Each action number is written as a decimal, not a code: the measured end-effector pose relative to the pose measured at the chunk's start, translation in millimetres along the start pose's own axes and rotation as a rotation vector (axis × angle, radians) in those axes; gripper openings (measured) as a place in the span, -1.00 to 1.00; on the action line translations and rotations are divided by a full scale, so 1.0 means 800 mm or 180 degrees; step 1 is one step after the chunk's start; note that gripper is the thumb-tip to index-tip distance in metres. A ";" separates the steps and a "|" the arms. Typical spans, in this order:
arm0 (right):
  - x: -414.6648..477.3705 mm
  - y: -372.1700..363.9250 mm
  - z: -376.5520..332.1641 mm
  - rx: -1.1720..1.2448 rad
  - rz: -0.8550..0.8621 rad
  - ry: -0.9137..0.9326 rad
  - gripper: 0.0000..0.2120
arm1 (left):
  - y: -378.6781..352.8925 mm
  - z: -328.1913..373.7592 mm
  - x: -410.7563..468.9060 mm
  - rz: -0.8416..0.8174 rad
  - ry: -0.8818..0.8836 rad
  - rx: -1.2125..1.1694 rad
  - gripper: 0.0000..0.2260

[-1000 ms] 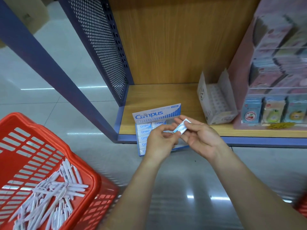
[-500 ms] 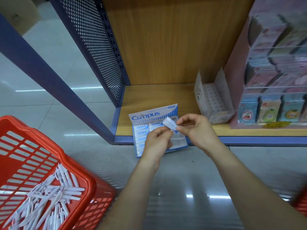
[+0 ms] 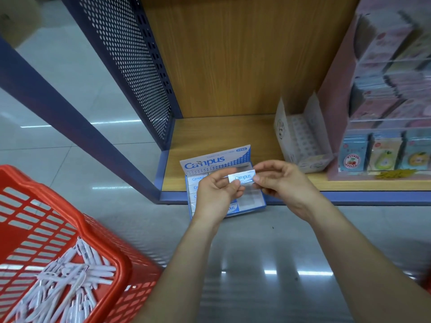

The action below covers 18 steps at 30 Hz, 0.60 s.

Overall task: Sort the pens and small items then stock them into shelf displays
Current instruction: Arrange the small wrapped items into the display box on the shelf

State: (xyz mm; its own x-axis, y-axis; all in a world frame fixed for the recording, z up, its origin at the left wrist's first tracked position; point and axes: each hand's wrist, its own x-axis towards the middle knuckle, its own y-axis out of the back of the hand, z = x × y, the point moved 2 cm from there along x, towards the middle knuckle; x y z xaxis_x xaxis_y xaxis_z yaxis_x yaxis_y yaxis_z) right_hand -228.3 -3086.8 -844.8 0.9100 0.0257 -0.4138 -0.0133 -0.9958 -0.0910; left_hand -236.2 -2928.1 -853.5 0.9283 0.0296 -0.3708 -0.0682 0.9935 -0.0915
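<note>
While both hands hold one Campus block (image 3: 242,177) in the air just above the open display box (image 3: 217,159), the left hand (image 3: 215,197) pinches its left end between thumb and forefinger and the right hand (image 3: 285,185) pinches its right end. Each grip is clamped on the block, which lies level with its label up.

The display box is blue-and-white card with its lid flap raised, and it overhangs the front edge of the shelf (image 3: 210,134). Down its left side runs a column of like blocks in white-and-blue sleeves; the left hand hides part of it, so the count cannot be told.

A second carton (image 3: 300,141) of white card stands further right on the shelf with two flaps raised. It holds rows of small pale items too blurred to name. Just beside it is a pink display rack (image 3: 335,108) with tiers of flat packets. Three fruit-printed ones show in its lowest row.

One red plastic basket (image 3: 70,206) with slotted walls sits at lower left and holds a heap of slim white pens (image 3: 70,280) — too tangled to count.

The shelf is wood-grain board edged in blue metal, its side panel (image 3: 130,54) perforated blue sheet. The floor (image 3: 256,264) is glossy grey tile.
</note>
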 end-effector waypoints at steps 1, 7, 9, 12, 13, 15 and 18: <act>0.002 0.000 0.002 0.0027 0.0013 -0.0010 -0.80 | 0.000 0.000 0.002 -0.0005 0.0020 -0.0014 -0.81; 0.015 -0.012 0.010 -0.0530 0.0091 0.0160 -0.68 | 0.009 -0.012 0.008 -0.0034 0.0147 0.0149 -0.76; 0.019 -0.015 0.010 -0.0931 0.0096 0.0216 -0.70 | 0.015 -0.013 0.009 -0.0073 0.0163 0.0289 -0.75; 0.027 -0.017 0.013 -0.1531 0.0111 0.0385 -0.74 | 0.020 -0.015 0.013 -0.0060 0.0203 0.0401 -0.78; 0.029 -0.016 0.015 -0.1673 0.0163 0.0452 -0.75 | 0.023 -0.016 0.014 0.0055 0.0119 0.0567 -0.80; 0.035 -0.012 0.020 -0.1919 0.0430 0.0600 -0.76 | 0.032 -0.017 0.020 0.0546 -0.0320 0.1513 -0.79; 0.040 -0.006 0.027 -0.2290 0.0763 0.0693 -0.73 | 0.050 -0.012 0.018 0.1247 -0.0725 0.3119 -0.64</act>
State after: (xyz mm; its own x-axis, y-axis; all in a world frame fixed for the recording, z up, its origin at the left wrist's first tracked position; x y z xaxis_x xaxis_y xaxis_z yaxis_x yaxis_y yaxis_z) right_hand -208.1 -3079.6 -876.8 0.9779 -0.1408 -0.1546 -0.0156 -0.7864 0.6175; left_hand -228.7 -2888.6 -871.3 0.9586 0.2839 -0.0235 -0.1469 0.5632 0.8132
